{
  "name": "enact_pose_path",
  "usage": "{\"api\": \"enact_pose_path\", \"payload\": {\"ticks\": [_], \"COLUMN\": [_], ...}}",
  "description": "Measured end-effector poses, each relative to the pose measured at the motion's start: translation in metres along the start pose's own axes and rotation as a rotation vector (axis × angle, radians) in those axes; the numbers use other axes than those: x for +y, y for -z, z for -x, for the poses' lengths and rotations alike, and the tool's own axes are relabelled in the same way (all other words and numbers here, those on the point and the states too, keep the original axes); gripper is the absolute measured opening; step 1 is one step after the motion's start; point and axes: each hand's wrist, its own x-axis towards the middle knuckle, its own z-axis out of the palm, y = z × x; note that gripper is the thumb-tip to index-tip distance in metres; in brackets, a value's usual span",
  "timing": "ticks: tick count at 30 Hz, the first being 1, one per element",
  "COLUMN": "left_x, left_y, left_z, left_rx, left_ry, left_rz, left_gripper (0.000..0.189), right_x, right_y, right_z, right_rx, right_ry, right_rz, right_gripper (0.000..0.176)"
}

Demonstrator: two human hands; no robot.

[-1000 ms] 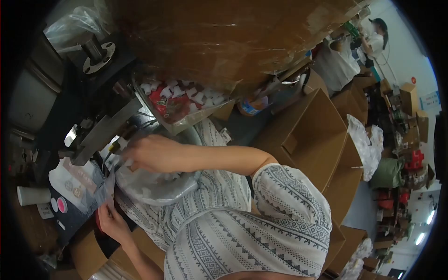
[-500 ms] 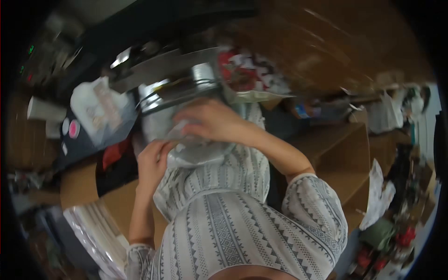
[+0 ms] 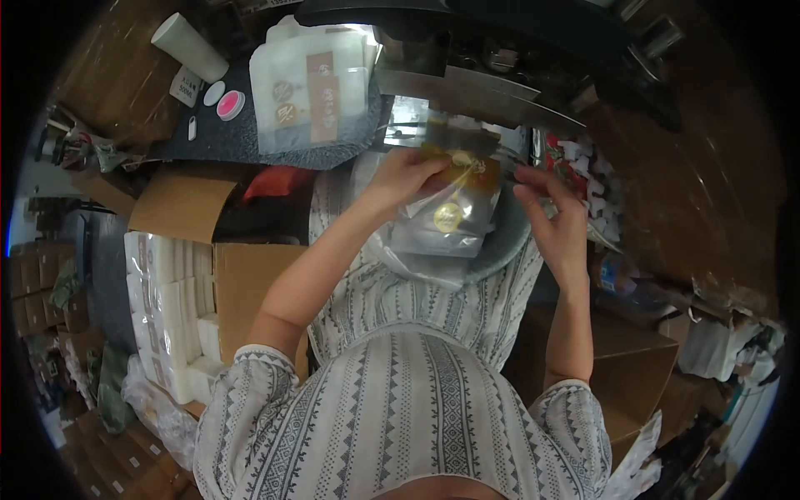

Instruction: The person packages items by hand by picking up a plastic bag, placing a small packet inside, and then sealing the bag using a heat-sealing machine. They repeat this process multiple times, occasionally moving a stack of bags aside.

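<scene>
My left hand (image 3: 398, 182) pinches the upper left side of a clear plastic pouch (image 3: 446, 218) with a gold band and a round yellow sticker. The pouch lies above a pale greenish basin (image 3: 510, 252) on my lap, with more clear plastic (image 3: 433, 272) under it. Just right of the pouch is my right hand (image 3: 557, 218). Its thumb and fingers are apart, and nothing shows between them. Beyond the pouch stands a dark machine with a metal front (image 3: 500, 96).
Stacked white printed bags (image 3: 283, 92) lie on a dark mat at the left, near a pink round tin (image 3: 231, 103) and a white cup (image 3: 188, 46). An open cardboard box (image 3: 258, 283) sits below them. On the right are red-and-white pieces (image 3: 575, 167) and another box (image 3: 617, 362).
The view has swung round and is sharper. My hands were close together over clear plastic; now they are apart, and the pouch with the gold band shows at my left hand.
</scene>
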Motion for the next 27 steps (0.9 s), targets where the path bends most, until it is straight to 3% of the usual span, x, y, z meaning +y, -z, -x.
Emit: {"api": "enact_pose_path", "payload": {"ticks": [3,5,6,7,8,9,10,12,14,16,21,23,24,26,27], "left_x": [0.002,0.0,-0.001,0.001,0.005,0.008,0.001,-0.024,-0.043,-0.042,-0.024,-0.02,-0.018,-0.013,-0.01], "left_y": [-0.003,0.003,0.006,0.017,0.036,0.054,0.071,0.102,0.104,0.107,0.117,0.099,0.088,0.067,0.059], "left_z": [0.0,0.002,0.004,0.004,0.002,0.001,0.001,-0.004,0.005,0.015,0.039,0.051,0.058,0.068,0.072], "left_rx": [-0.024,-0.03,-0.04,-0.036,0.268,0.576,0.577,0.873,0.813,0.739,0.647,0.669,0.68,0.659,0.636], "left_ry": [0.021,-0.026,-0.076,-0.076,-0.388,-0.699,-0.696,-0.846,-0.863,-0.88,-0.743,-0.75,-0.759,-0.813,-0.881], "left_rz": [0.072,0.001,-0.07,-0.073,-0.364,-0.647,-0.645,-1.6,-1.555,-1.515,-1.32,-1.199,-1.084,-1.09,-1.086], "left_gripper": [0.032,0.034,0.036,0.036,0.035,0.035,0.035,0.039,0.041,0.044,0.015,0.01,0.006,0.006,0.007], "right_x": [0.03,0.057,0.074,0.087,0.098,0.096,0.092,0.09,0.087,0.077,0.04,0.024,0.008,-0.028,-0.033], "right_y": [0.015,0.026,0.029,0.032,0.033,0.033,0.031,0.026,0.026,0.027,0.039,0.034,0.026,0.004,-0.008], "right_z": [-0.013,-0.035,-0.042,-0.05,-0.056,-0.059,-0.057,-0.051,-0.049,-0.045,-0.026,-0.019,-0.02,-0.019,-0.02], "right_rx": [0.046,0.306,0.3,0.166,0.038,0.043,0.067,0.085,0.097,0.091,0.13,0.002,-0.006,-0.21,-0.214], "right_ry": [-0.018,0.205,0.202,0.126,0.053,0.059,0.019,-0.027,0.054,-0.028,-0.182,-0.188,-0.19,0.1,0.103], "right_rz": [0.072,0.579,0.573,0.646,0.718,0.719,0.715,0.712,0.673,0.638,0.438,-0.222,-0.229,-0.096,-0.098], "right_gripper": [0.028,0.03,0.03,0.03,0.03,0.03,0.029,0.028,0.025,0.025,0.022,0.022,0.022,0.022,0.022]}}
